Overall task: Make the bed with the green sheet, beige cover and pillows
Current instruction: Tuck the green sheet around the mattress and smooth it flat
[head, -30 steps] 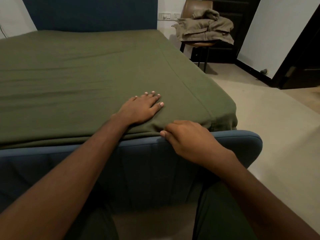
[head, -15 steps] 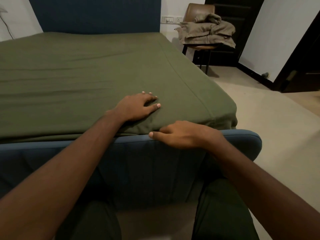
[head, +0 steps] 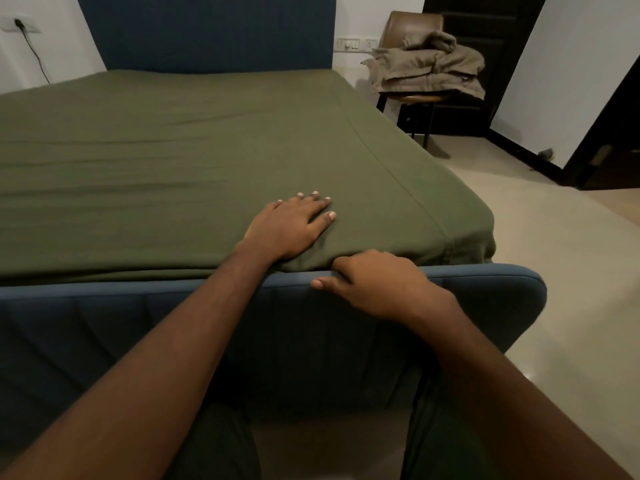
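Tucking the soft green sheet (head: pixel 207 161).
My left hand (head: pixel 289 226) lies flat on it; my right hand (head: pixel 377 284) curls at its light, floppy edge, grip unclear. I'd pinch the hem.

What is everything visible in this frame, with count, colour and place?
green sheet: one, olive green, spread over the mattress
bed frame: one, blue, headboard far, footboard near
chair: one, brown, right of the headboard
beige cover: one, beige, heaped on the chair
door: one, dark, behind the chair
left hand: one, flat on the green sheet near the foot
right hand: one, fingers curled at the sheet's foot edge; grip unclear
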